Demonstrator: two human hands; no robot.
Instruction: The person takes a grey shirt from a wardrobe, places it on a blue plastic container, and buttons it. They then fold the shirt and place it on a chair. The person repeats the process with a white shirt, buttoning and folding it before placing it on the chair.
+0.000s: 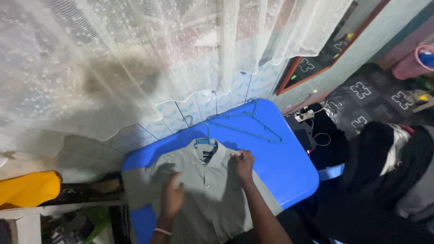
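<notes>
where the blue tabletop (289, 167) ends, its rounded right corner falls away at about four o'clock toward a dark heap of clothes (384, 167), and its left edge drops off at nine o'clock beside a yellow object (29, 187). bare blue surface lies open to the right of the shirt, from two to four o'clock; the back edge at twelve o'clock sits close under a white lace curtain (135, 58) and the tiled wall. an empty teal hanger (246, 124) lies flat on the tabletop at one o'clock from the shirt collar, just apart from it.

the grey-green button-up shirt (205, 199) lies front up in the middle of the tabletop, collar toward twelve o'clock, buttons closed down the centre, its lower part overhanging the near edge. a second blue hanger (204, 141) sits in the collar, hook pointing to twelve o'clock.

the left hand (173, 196) rests flat on the shirt's chest, fingers spread, clamping nothing. the right hand (243, 165) presses the shoulder at the collar's right; its grip looks pinched on the fabric there, though i cannot tell for sure.
</notes>
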